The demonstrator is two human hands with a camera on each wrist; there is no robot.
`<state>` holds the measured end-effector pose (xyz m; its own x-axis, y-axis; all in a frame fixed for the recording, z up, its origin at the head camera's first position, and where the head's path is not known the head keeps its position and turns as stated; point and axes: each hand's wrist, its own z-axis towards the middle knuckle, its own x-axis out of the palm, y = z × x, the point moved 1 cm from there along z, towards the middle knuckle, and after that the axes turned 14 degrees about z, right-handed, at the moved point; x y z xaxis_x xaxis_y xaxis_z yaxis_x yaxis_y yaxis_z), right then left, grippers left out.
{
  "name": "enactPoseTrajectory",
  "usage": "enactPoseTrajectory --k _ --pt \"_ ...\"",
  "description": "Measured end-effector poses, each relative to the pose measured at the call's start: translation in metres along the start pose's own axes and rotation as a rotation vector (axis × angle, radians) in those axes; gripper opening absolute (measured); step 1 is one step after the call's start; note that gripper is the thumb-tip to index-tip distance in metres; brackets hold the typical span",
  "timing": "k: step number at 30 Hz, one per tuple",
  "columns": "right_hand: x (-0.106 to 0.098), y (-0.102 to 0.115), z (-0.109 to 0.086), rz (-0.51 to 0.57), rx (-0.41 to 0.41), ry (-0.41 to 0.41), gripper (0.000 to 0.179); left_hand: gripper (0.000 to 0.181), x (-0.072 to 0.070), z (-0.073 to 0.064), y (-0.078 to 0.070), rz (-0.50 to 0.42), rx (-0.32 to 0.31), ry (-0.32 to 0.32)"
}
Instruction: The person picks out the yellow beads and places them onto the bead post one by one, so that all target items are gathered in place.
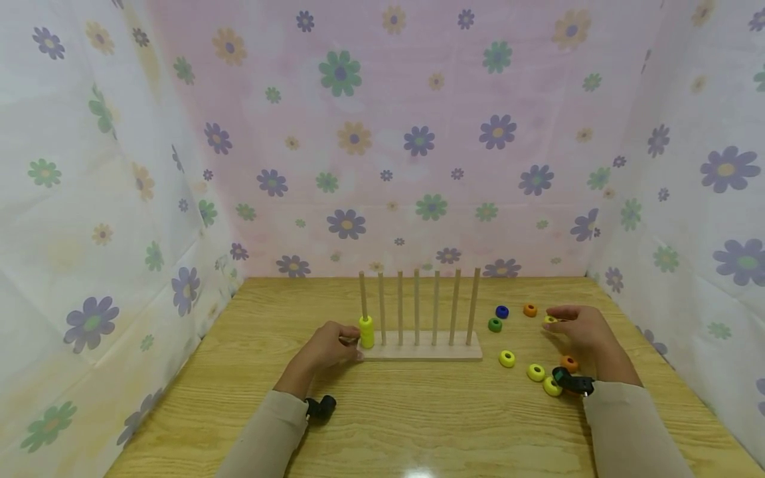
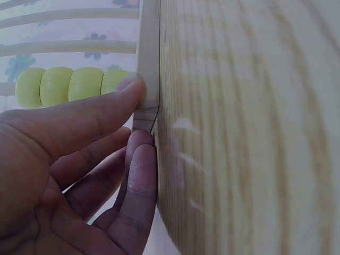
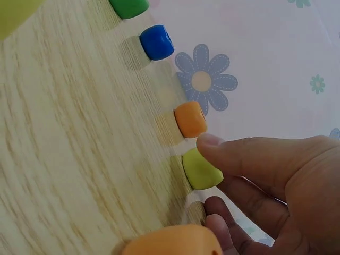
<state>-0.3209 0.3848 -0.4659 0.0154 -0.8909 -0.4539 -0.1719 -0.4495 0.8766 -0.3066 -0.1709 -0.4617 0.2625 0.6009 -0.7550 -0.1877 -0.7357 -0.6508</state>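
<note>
A wooden peg stand (image 1: 421, 353) with a row of upright pegs stands on the table. Stacked yellow beads (image 1: 366, 333) fill the lower part of its leftmost peg. My left hand (image 1: 327, 345) grips the left end of the base; in the left wrist view the thumb (image 2: 114, 103) presses beside the lowest bead, fingertips at the base's end. Over to the right, my right hand (image 1: 584, 326) pinches a yellow bead (image 3: 202, 170) between thumb and fingers, close to the tabletop. An orange bead (image 3: 190, 120) sits just beyond it.
A blue bead (image 1: 502, 311), a green bead (image 1: 495, 325) and an orange bead (image 1: 530, 310) lie right of the stand. Nearer are yellow beads (image 1: 507, 359) and another orange bead (image 1: 570, 363), by the right wrist's camera (image 1: 574, 382). Flowered cloth (image 1: 418, 166) encloses the table's back and sides.
</note>
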Motion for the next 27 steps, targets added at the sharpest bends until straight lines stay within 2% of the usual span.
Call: enactPoseTrajectory --k 9,18,27 --pt "0.0048 -0.0013 -0.0052 0.12 0.072 0.002 0.058 0.05 0.0008 -0.0005 -0.0009 0.009 -0.003 -0.001" --pt "0.0045 -0.0026 -0.0041 0.106 0.073 -0.005 0.056 0.05 0.0021 0.0009 0.0021 0.007 -0.001 0.003" --pt "0.0016 0.0015 -0.0014 0.081 0.059 -0.034 0.065 0.051 0.0014 0.0011 0.0004 0.019 -0.001 -0.005"
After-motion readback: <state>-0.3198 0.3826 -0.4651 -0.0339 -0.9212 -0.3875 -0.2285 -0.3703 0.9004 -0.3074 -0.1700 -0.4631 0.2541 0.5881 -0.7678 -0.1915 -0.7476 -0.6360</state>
